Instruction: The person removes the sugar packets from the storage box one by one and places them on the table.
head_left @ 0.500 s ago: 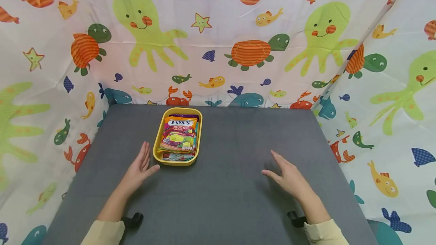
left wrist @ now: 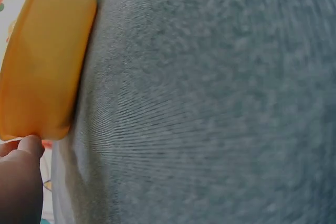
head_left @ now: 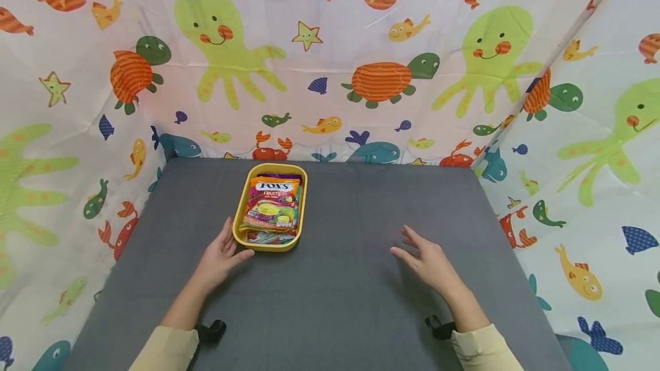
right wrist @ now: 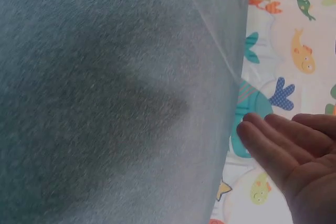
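- Holds the left hand [head_left: 219,257] at the near left corner of a yellow tray [head_left: 272,247], with fingers reaching along the outer left side and thumb pointing across in front of the near end
- Parts the left thumb well away from the fingers, with no grip on anything
- Shows in the left wrist view fingertips right up at the outer wall of the tray; cannot tell whether touching or just short of it, with so little of the hand in sight
- Holds the right hand [head_left: 430,262] above the grey table [head_left: 350,216], well apart from the tray, off to its right
- Spreads the right thumb away from lightly bent fingers in a loose, half-cupped shape, with hold of nothing
- Casts a soft shadow on the table beneath the right hand
- Places the tray upright on the table, left of the middle and toward the far edge
- Contains inside the tray a stack of packets, with an orange and red FOX'S packet [head_left: 270,202] on top and a purple packet [head_left: 296,177] peeping out at the far end
- Wears pale yellow sleeves [head_left: 170,348] and a black strap [head_left: 211,331] at each wrist
- Surrounds the back and sides of the table with a white curtain [head_left: 330,53], printed with octopuses, turtles, fish, crabs and whales
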Tool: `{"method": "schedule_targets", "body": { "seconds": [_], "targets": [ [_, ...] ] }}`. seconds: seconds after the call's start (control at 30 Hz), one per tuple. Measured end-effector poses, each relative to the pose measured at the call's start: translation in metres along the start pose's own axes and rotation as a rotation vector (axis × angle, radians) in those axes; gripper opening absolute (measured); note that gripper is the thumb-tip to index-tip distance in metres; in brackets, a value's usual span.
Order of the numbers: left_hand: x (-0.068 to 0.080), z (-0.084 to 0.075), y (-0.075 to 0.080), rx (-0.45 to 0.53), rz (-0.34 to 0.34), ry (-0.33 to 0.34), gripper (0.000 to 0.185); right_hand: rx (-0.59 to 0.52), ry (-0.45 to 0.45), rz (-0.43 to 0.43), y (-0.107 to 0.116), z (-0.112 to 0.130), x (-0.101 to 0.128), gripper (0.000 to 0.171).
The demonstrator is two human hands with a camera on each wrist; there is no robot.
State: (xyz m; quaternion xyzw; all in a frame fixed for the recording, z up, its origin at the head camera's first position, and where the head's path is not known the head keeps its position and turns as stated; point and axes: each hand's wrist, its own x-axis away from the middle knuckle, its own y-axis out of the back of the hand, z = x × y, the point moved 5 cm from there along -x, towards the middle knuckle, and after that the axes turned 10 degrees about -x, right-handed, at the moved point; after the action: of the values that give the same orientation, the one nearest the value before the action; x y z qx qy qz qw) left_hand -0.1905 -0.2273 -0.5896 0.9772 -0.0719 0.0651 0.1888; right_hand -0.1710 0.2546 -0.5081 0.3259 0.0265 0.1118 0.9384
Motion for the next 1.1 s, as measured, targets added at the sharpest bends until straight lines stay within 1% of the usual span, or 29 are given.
{"method": "schedule_targets", "body": {
  "seconds": [0.1,0.23,0.33,0.47,0.67,0.8,0.97,1.1],
  "targets": [
    [-0.001,0.001,-0.001,-0.057,-0.021,-0.025,0.113,-0.014,-0.018,0.015,-0.003,0.0,-0.003,0.081],
    [0.001,0.0,-0.001,-0.157,-0.068,-0.044,0.104,-0.046,-0.024,0.048,-0.009,0.003,-0.008,0.083],
    [0.002,-0.003,-0.002,-0.224,-0.091,-0.037,0.098,-0.056,-0.023,0.056,-0.011,0.006,-0.011,0.082],
    [0.003,-0.009,-0.002,-0.287,-0.095,-0.019,0.096,-0.071,-0.017,0.043,-0.012,0.012,-0.016,0.082],
    [0.003,-0.011,-0.003,-0.291,-0.105,-0.011,0.095,-0.088,0.007,0.032,-0.012,0.021,-0.024,0.08],
    [0.004,-0.011,-0.005,-0.3,-0.108,-0.011,0.095,-0.096,0.017,0.046,-0.015,0.025,-0.028,0.081],
    [0.005,-0.012,-0.006,-0.317,-0.107,-0.021,0.096,-0.089,0.025,0.054,-0.018,0.031,-0.034,0.083],
    [0.004,-0.011,-0.005,-0.323,-0.107,-0.028,0.096,-0.096,0.031,0.044,-0.019,0.038,-0.039,0.081]
  ]
}}
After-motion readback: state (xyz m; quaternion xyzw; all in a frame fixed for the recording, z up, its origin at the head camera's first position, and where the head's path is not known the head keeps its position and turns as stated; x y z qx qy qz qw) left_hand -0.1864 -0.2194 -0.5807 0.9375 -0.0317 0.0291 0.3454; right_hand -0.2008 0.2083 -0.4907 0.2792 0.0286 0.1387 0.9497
